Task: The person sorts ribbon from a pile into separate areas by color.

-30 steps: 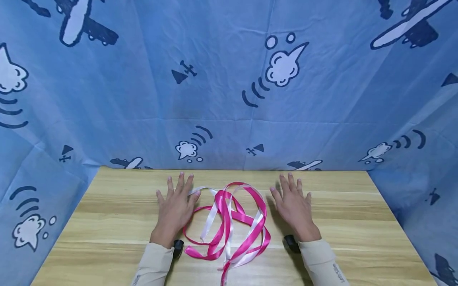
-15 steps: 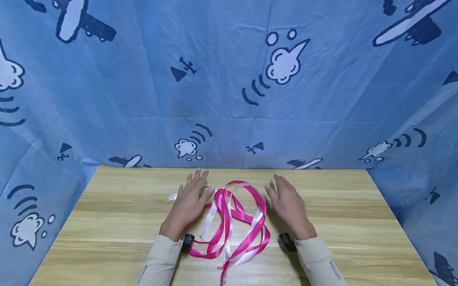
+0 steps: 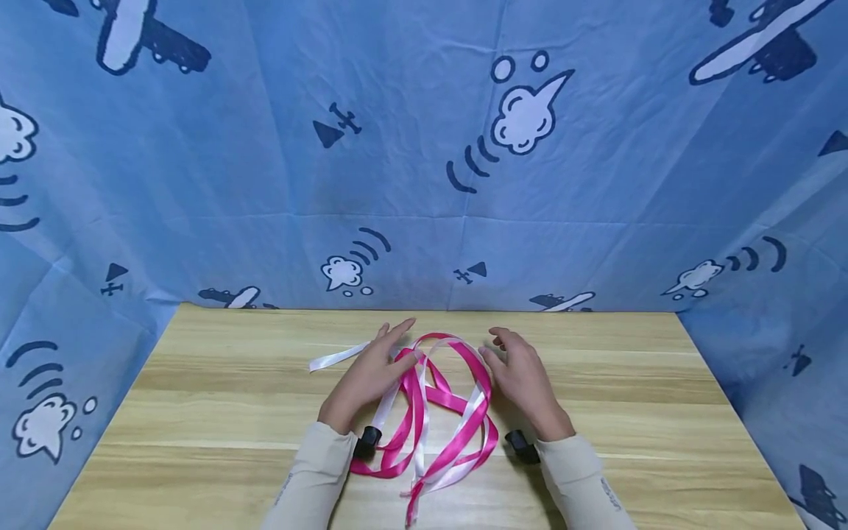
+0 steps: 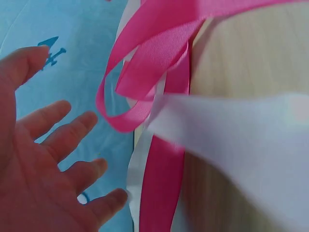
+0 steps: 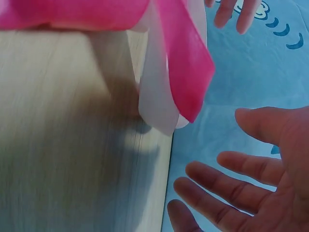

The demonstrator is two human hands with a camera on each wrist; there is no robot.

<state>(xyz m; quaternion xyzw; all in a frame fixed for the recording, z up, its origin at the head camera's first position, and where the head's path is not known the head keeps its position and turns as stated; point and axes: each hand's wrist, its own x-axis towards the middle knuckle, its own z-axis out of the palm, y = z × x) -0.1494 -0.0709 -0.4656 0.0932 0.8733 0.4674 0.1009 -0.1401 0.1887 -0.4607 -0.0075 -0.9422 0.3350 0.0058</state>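
Note:
A loose tangle of pink ribbon (image 3: 416,397) and white ribbon (image 3: 338,358) lies looped in the middle of the table. My left hand (image 3: 371,372) hovers at the tangle's left side, its thumb over the upper left loops. In the left wrist view its fingers (image 4: 72,133) are spread and hold nothing. At the tangle's right edge is my right hand (image 3: 526,379), thumb close to the pink loop. The right wrist view shows its fingers (image 5: 227,183) slightly bent, apart from the ribbon (image 5: 186,72). My left forearm hides part of the lower left loops.
The wooden table (image 3: 662,427) extends to both sides of the ribbons. A blue cloth (image 3: 411,162) printed with planes and clouds hangs behind it and at the sides. Black wrist cameras (image 3: 522,446) sit at the inner side of both wrists.
Both hands have moved inward toward the ribbons, the left one farther, and turned from palms down to more sideways. The white ribbon end at left has come into sight.

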